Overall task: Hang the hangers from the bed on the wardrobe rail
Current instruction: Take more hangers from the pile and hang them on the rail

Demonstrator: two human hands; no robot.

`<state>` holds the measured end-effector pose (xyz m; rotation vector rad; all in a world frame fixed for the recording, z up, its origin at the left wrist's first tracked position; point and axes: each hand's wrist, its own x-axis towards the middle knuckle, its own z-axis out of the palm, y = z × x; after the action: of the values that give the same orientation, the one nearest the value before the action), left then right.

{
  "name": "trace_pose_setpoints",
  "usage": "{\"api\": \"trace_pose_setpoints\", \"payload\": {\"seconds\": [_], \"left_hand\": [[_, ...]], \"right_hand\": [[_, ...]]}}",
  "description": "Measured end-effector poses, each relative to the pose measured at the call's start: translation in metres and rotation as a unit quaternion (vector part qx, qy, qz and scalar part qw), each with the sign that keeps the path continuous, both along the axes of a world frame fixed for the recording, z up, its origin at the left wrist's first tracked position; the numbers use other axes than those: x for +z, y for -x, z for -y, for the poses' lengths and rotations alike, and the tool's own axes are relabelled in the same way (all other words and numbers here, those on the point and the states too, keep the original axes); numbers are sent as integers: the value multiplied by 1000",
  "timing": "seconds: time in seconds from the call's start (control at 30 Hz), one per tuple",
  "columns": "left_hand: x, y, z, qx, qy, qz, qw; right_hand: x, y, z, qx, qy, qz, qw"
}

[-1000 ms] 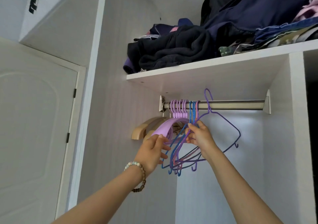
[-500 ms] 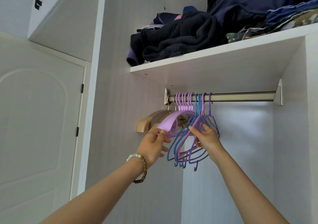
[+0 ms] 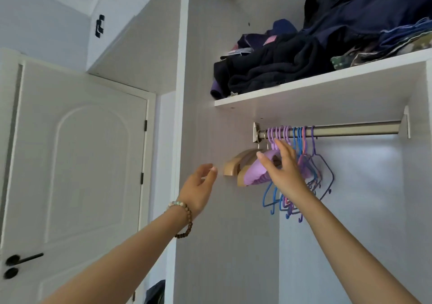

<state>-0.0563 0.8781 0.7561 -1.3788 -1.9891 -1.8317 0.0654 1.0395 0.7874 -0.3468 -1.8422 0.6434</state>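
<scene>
Right hand (image 3: 284,172) is up at the rail, fingers spread wide and straight, gripping nothing. It sits in front of the lilac hangers (image 3: 254,171), fingertips reaching toward their hooks, though actual contact is hard to call from this angle. Left hand (image 3: 198,188) hangs open and relaxed, fingers loosely bent, holding nothing, well clear of the hangers to the left, with a bead bracelet (image 3: 184,219) on the wrist.

The hangers are all on the steel wardrobe rail (image 3: 350,129), bunched at its left end: two wooden hangers (image 3: 233,163) nearest the wall, the lilac ones beside them, then the blue and purple wire hangers (image 3: 313,175) just right of the hand. Above, the white shelf (image 3: 327,78) carries piled dark clothes (image 3: 280,70). Far left, a white door (image 3: 88,163) with a black handle (image 3: 23,259).
</scene>
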Motion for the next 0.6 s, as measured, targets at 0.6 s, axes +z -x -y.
{"api": "trace_pose_setpoints", "payload": {"seconds": [0.6], "left_hand": [[-103, 93, 468, 349, 131, 28, 927]], "right_hand": [[-91, 183, 430, 379, 14, 180, 908]]}}
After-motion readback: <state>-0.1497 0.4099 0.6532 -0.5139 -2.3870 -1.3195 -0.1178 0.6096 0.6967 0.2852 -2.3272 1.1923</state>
